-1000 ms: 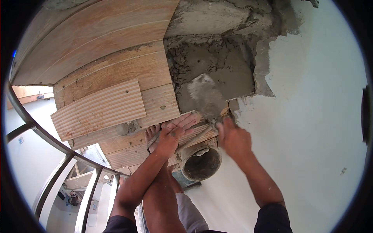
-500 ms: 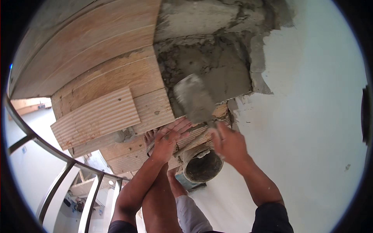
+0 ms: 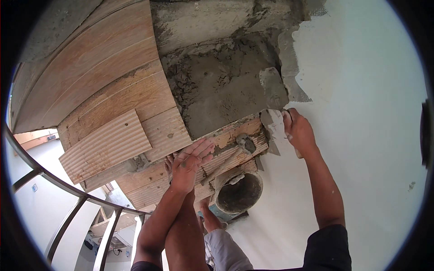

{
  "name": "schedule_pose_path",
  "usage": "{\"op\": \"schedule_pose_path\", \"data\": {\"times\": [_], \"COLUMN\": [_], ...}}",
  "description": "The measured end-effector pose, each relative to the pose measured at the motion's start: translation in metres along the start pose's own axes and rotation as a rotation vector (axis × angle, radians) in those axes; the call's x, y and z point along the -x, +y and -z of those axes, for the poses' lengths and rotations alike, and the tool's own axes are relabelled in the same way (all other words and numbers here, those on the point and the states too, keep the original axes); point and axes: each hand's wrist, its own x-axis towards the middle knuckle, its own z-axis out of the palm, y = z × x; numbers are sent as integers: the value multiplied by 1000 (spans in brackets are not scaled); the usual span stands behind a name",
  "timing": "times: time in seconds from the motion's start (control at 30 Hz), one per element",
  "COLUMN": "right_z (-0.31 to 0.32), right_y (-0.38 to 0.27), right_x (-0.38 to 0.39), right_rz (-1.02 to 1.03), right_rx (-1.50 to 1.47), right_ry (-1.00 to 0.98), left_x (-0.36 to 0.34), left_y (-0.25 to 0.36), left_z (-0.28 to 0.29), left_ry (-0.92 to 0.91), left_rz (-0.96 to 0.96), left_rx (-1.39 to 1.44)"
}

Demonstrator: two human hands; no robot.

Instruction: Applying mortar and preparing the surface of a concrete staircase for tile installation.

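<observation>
My right hand [image 3: 299, 133] grips a trowel [image 3: 273, 86] by its handle. The mortar-smeared blade touches the right end of a wet grey mortar bed [image 3: 221, 97] on the stair step, close to the white wall. My left hand [image 3: 187, 165] is open, its fingers stretched flat by the front edge of the step, over my foot. A grey smudge marks the back of that hand. Between the hands, on the lower step, lies a mallet-like tool [image 3: 245, 142] with a mortar-covered head and a wooden handle.
A round bucket [image 3: 238, 192] stands below the step against the wall. Wood-look tiles [image 3: 113, 99] cover the steps at left, with a loose ribbed tile [image 3: 106, 144] on top. A metal railing [image 3: 68, 185] curves along the left. The white wall [image 3: 361, 113] fills the right.
My right hand has moved right and up with the trowel, whose blade has gone from above the step's front edge to the mortar's right end. My left hand stays in place.
</observation>
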Motion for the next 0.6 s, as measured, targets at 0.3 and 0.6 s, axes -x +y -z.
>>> {"op": "schedule_pose_path", "data": {"times": [0.3,0.6], "right_z": [47,34], "right_y": [-114,-116], "right_x": [2,-26], "right_rz": [-12,387], "right_rx": [-891,55], "right_ry": [-613,-75], "left_x": [1,-11], "left_y": [5,4], "left_z": [2,4], "left_ry": [28,53], "left_rz": [3,112], "left_rx": [-62,93]}}
